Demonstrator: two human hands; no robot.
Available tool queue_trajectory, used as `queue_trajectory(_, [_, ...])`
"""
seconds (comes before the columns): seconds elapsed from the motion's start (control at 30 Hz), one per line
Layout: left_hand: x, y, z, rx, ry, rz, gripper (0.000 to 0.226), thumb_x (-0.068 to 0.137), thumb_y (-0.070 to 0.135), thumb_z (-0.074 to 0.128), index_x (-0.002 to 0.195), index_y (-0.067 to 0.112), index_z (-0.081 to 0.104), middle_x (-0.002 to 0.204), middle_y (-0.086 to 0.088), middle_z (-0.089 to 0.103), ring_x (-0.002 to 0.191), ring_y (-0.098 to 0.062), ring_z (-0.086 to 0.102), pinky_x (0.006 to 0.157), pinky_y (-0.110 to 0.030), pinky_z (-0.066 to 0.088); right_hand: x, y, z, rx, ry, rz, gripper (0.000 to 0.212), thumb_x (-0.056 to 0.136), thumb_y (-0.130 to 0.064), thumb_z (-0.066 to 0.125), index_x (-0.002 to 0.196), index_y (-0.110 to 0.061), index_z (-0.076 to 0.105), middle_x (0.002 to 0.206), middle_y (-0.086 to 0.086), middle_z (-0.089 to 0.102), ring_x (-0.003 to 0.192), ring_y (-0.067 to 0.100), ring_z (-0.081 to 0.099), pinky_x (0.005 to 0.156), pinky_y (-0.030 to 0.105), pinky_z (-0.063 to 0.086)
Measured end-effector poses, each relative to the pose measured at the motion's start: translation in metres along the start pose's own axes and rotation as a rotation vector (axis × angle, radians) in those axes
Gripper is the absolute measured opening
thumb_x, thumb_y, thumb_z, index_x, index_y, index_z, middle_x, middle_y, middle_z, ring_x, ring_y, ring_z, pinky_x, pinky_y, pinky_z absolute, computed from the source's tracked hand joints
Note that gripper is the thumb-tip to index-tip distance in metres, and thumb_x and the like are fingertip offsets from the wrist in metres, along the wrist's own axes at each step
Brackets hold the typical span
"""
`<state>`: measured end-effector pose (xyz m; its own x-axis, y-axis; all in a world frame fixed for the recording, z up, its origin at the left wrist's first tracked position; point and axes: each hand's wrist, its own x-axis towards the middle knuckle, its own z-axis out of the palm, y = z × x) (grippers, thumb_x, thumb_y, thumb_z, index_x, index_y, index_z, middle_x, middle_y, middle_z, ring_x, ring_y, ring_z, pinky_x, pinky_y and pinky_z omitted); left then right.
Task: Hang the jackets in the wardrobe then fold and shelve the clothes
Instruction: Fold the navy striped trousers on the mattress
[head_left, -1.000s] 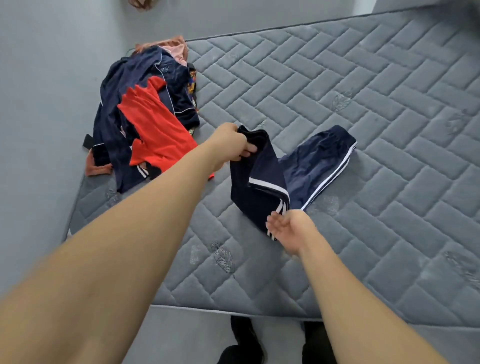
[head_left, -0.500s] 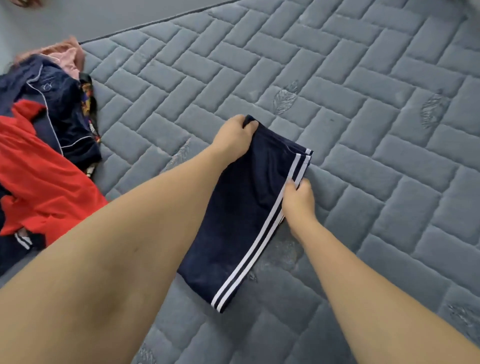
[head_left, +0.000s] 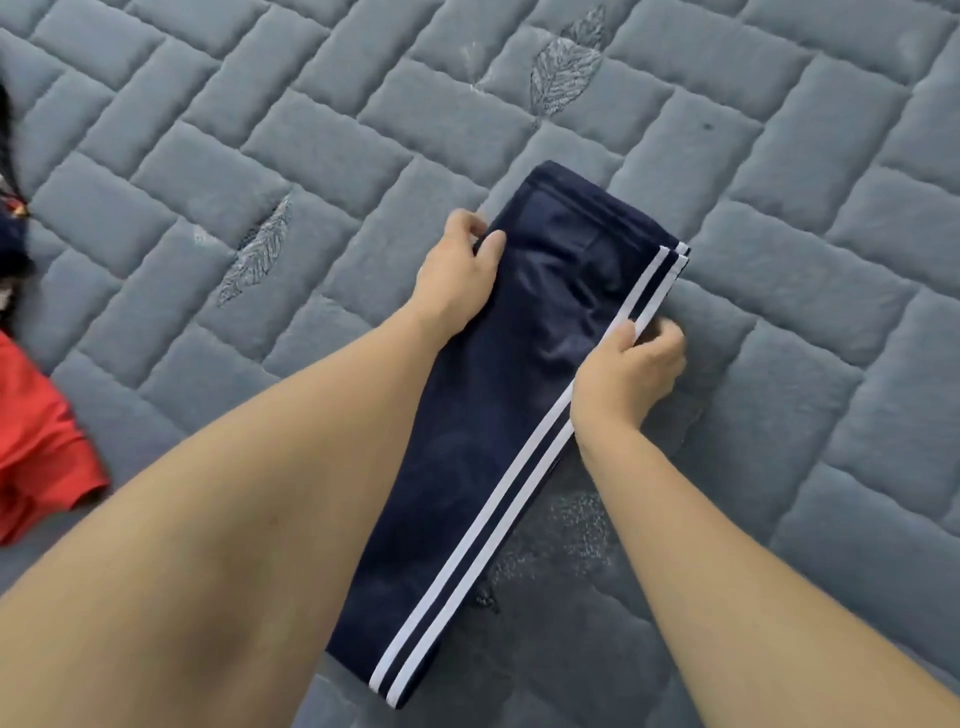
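Note:
Navy track pants (head_left: 509, 395) with two white side stripes lie folded in a long narrow strip on the grey quilted mattress (head_left: 311, 156). My left hand (head_left: 460, 275) grips the strip's left edge near its far end, thumb on top of the cloth. My right hand (head_left: 631, 374) pinches the striped right edge about a third of the way down, fingers curled under the fabric. My left forearm covers part of the strip's left side.
A red garment (head_left: 36, 441) lies at the left edge of the mattress. Above it, a sliver of dark navy clothing (head_left: 10, 244) from the pile shows at the frame's left border. Quilted mattress stretches away to the right and far side.
The pants went from hanging half-folded in my hands to lying flat in a long strip. My view has closed in, and both hands now hold the strip's two side edges.

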<state>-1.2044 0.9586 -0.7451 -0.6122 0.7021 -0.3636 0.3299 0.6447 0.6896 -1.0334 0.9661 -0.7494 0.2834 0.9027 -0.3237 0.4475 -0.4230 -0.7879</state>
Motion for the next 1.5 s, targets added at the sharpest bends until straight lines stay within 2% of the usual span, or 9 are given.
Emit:
queue_trajectory(0.23, [-0.104, -0.097, -0.063, 0.409, 0.038, -0.202, 0.053, 0.088, 0.061, 0.055, 0.125, 0.024, 0.049, 0.126, -0.002, 0.050, 0.119, -0.030, 0.044, 0.100, -0.044, 0.036, -0.124, 0.042, -0.019, 0.038, -0.198, 0.388, 0.042, 0.088, -0.029, 0.063, 0.120, -0.004, 0.052, 0.118, 0.008, 0.048, 0.109, 0.032, 0.051, 0.098, 0.051, 0.043])
queue_trajectory(0.43, [-0.163, -0.161, -0.115, 0.239, -0.197, -0.369, 0.034, 0.094, 0.052, 0.053, 0.088, 0.019, 0.056, 0.089, 0.006, 0.064, 0.089, -0.019, 0.061, 0.066, -0.031, 0.040, -0.204, 0.067, -0.027, -0.268, -0.390, 0.612, 0.057, 0.085, -0.046, 0.066, 0.120, -0.002, 0.053, 0.127, 0.013, 0.048, 0.114, 0.036, 0.051, 0.097, 0.051, 0.044])
queue_trajectory(0.63, [-0.169, -0.185, -0.130, 0.148, -0.247, -0.366, 0.025, 0.093, 0.045, 0.054, 0.094, 0.020, 0.053, 0.092, 0.006, 0.063, 0.083, -0.010, 0.059, 0.063, -0.027, 0.039, -0.226, 0.079, -0.034, -0.055, -0.420, 0.700, 0.042, 0.093, -0.043, 0.058, 0.114, -0.009, 0.047, 0.102, 0.003, 0.056, 0.086, 0.021, 0.056, 0.081, 0.038, 0.044])
queue_trajectory(0.77, [-0.199, -0.211, -0.138, 0.141, -0.241, -0.345, 0.012, 0.098, 0.032, 0.046, 0.105, 0.031, 0.036, 0.093, 0.001, 0.062, 0.077, -0.012, 0.058, 0.057, -0.027, 0.038, -0.256, 0.098, -0.047, -0.097, -0.474, 0.719, 0.035, 0.101, -0.044, 0.042, 0.123, -0.018, 0.035, 0.106, -0.002, 0.049, 0.091, 0.020, 0.049, 0.083, 0.037, 0.035])
queue_trajectory(0.9, [-0.249, -0.227, -0.159, 0.097, -0.300, -0.367, 0.029, 0.096, 0.021, 0.045, 0.104, 0.043, 0.029, 0.091, -0.001, 0.058, 0.073, -0.017, 0.059, 0.053, -0.027, 0.043, -0.295, 0.110, -0.069, -0.074, -0.440, 0.748, 0.050, 0.102, -0.031, 0.040, 0.147, -0.028, 0.017, 0.110, -0.004, 0.048, 0.094, 0.022, 0.049, 0.080, 0.036, 0.037])
queue_trajectory(1.07, [-0.303, -0.204, -0.199, -0.075, -0.390, -0.605, 0.034, 0.096, 0.010, 0.048, 0.112, 0.040, 0.046, 0.076, -0.002, 0.052, 0.052, -0.014, 0.046, 0.039, -0.020, 0.039, -0.321, 0.083, -0.115, 0.116, -0.381, 0.960, 0.055, 0.098, -0.009, 0.044, 0.135, -0.046, 0.029, 0.106, 0.002, 0.055, 0.078, 0.021, 0.055, 0.065, 0.035, 0.046])
queue_trajectory(1.2, [-0.290, -0.138, -0.231, -0.489, -0.451, -0.741, 0.027, 0.090, 0.005, 0.043, 0.092, 0.019, 0.066, 0.083, -0.007, 0.063, 0.053, -0.016, 0.062, 0.048, -0.025, 0.051, -0.284, 0.026, -0.132, 0.364, -0.386, 1.061, 0.030, 0.092, 0.006, 0.041, 0.099, -0.019, 0.057, 0.076, 0.006, 0.057, 0.042, 0.016, 0.051, 0.038, 0.023, 0.048])
queue_trajectory(1.37, [-0.230, -0.072, -0.232, -0.504, -0.481, -0.497, 0.057, 0.074, -0.011, 0.027, 0.109, 0.016, 0.064, 0.098, -0.005, 0.072, 0.096, -0.023, 0.069, 0.083, -0.034, 0.048, -0.212, -0.034, -0.131, 0.600, -0.439, 0.996, 0.029, 0.095, -0.005, 0.028, 0.095, 0.007, 0.054, 0.090, 0.025, 0.062, 0.073, 0.038, 0.065, 0.044, 0.042, 0.057])
queue_trajectory(1.5, [-0.168, -0.045, -0.193, -0.302, -0.330, -0.227, 0.020, 0.086, 0.004, 0.063, 0.095, 0.021, 0.069, 0.081, 0.005, 0.071, 0.086, -0.016, 0.064, 0.071, -0.025, 0.048, -0.161, -0.042, -0.109, 0.221, -0.618, 0.703, 0.012, 0.086, -0.002, 0.037, 0.088, -0.005, 0.049, 0.074, 0.010, 0.056, 0.052, 0.018, 0.051, 0.046, 0.028, 0.042])
